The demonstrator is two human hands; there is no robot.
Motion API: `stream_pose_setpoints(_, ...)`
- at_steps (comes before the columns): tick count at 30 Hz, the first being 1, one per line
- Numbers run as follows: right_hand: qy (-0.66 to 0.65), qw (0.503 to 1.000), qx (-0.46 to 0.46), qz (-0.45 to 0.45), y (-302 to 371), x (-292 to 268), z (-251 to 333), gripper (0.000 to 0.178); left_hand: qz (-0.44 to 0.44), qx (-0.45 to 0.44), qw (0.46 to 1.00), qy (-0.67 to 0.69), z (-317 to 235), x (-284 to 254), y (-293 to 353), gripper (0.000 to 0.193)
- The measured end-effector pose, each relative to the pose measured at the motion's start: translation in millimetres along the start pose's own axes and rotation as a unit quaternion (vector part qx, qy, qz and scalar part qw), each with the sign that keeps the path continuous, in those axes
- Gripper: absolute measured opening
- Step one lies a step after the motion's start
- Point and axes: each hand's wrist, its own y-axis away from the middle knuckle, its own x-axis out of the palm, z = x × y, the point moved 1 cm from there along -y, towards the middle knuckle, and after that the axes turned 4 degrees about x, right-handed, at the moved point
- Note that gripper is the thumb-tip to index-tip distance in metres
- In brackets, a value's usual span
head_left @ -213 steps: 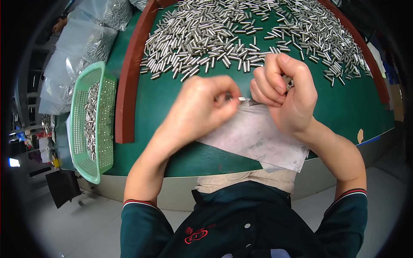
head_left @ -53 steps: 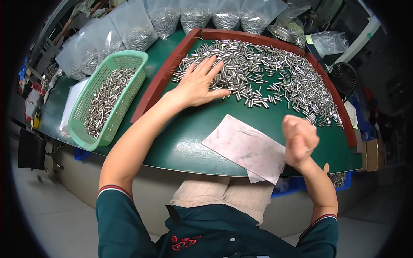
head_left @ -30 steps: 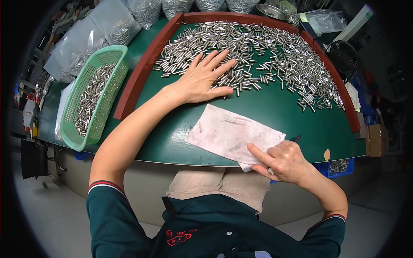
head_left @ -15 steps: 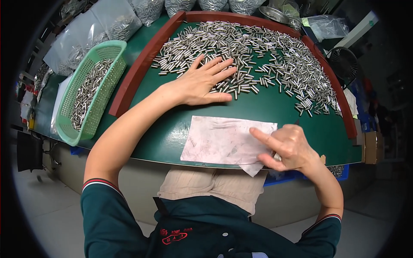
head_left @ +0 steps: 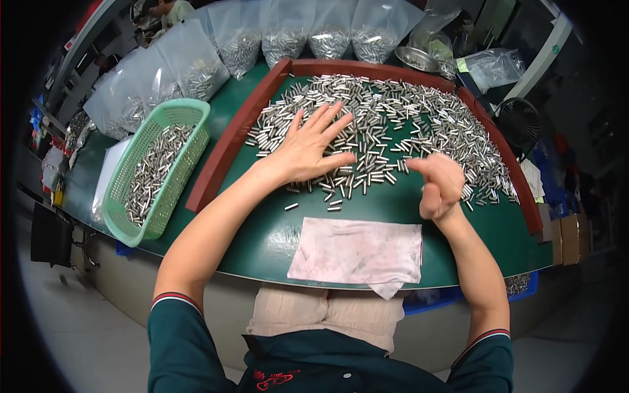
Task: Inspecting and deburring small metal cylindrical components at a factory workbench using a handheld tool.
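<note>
Many short shiny metal pins (head_left: 354, 98) lie loose in a spread pile on the green table (head_left: 262, 239). My left hand (head_left: 308, 147) rests flat on the left part of the pile, fingers spread, with pins around and under it. My right hand (head_left: 440, 183) is over the right front of the pile, a little blurred. Its index finger stretches left toward the pins, thumb apart, while the other fingers curl in; nothing shows in it. A stained pale pink cloth (head_left: 357, 252) lies by the table's front edge, below both hands.
Dark red bars (head_left: 232, 141) frame the pile at left, back and right. A green mesh basket (head_left: 171, 190) of pins stands at left. Clear bags (head_left: 285, 33) of pins line the back. A metal dish (head_left: 416, 59) and a small black fan (head_left: 521, 121) are at right.
My right hand has moved from the cloth forward to the pins. The left hand stays spread on the pile, and a few pins now lie apart at its near side. The view has tilted up.
</note>
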Motion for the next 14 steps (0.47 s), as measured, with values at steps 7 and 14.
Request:
stream_pose_setpoints(7, -0.001, 1.0, -0.006, -0.001, 5, 0, 1, 0.023, -0.062, -0.033, 0.997, 0.024, 69, 27, -84, 0.066)
stream_pose_setpoints(14, -0.014, 0.999, 0.032, 0.007, 9, 1, -6, 0.018, 0.09, -0.054, 0.994, 0.008, 63, 42, -97, 0.083)
